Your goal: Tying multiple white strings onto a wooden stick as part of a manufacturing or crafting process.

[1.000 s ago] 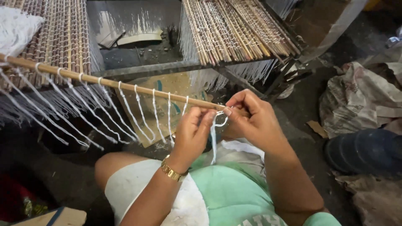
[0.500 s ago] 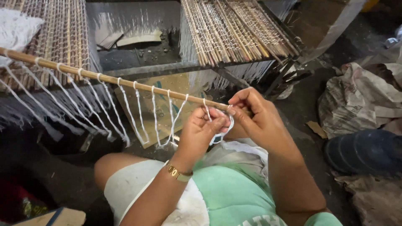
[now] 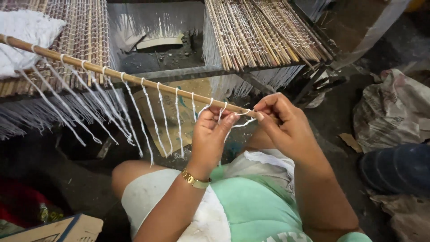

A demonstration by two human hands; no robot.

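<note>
My left hand is closed around the near end of a long bamboo stick, thumb and fingers pinched together on a loop of white string just where it wraps the stick. My right hand sits right beside it, touching the same string, its fingertips pressed together on the strand at the stick's tip. A gold bracelet circles my left wrist. Away from my left hand the stick runs up and to the left, and a row of knotted white strings hangs from it, each one apart from the next. Beyond my hands, mats of bound bamboo sticks lie on a metal rack. Off to the right of my right hand lies a crumpled sack, and near my left elbow sits a cardboard box.
</note>
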